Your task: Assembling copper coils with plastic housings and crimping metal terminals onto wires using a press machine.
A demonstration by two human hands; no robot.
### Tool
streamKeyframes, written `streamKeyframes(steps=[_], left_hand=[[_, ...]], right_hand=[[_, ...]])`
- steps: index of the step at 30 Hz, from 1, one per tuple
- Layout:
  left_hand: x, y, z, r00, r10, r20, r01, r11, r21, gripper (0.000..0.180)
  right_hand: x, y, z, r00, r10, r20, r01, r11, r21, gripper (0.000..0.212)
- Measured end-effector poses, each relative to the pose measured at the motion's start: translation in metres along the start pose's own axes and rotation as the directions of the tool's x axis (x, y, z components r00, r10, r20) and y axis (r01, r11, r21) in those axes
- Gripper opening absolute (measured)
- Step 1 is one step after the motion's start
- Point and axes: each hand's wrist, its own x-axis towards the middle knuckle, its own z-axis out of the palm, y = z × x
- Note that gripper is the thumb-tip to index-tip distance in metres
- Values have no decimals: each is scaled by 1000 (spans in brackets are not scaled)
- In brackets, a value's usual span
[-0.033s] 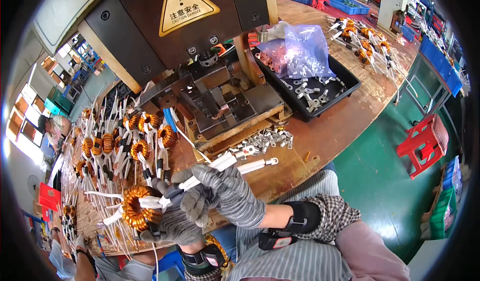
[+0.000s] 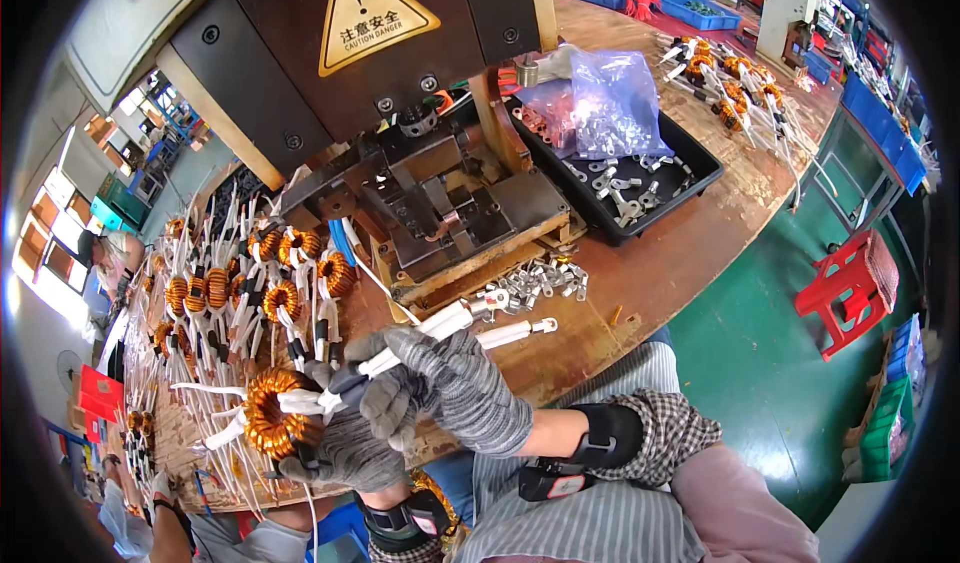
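Observation:
Near the table's front edge I hold a wire-wound toroidal coil with copper-coloured windings and white sleeved leads. My left hand, in a grey knitted glove, is closed around the coil's lead side, partly behind the other hand. My right hand, gloved the same way, grips the white leads just beyond a dark sleeve. Metal ring terminals sit at the ends of these leads, which point away to the right. A loose pile of silver cable lugs lies just beyond them.
A press machine with a yellow warning sign stands ahead. Right of it, a black tray holds lugs and a bag. Many coils cover the left side; more lie far right. A red stool stands on the floor.

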Motion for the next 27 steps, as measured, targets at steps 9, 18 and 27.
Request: streamKeyframes(steps=[9, 18, 27], left_hand=[[28, 18, -30, 941, 303, -149, -266, 938, 223, 66], [48, 13, -46, 968, 234, -88, -200, 936, 290, 65], [49, 6, -50, 985, 120, -127, -85, 963, 255, 74]], right_hand=[[-63, -89, -36, 955, -295, -18, 211, 722, -659, 49], [-1, -112, -96, 995, -99, 17, 85, 745, -662, 45], [16, -117, -97, 958, 26, 287, 273, 235, -933, 30]])
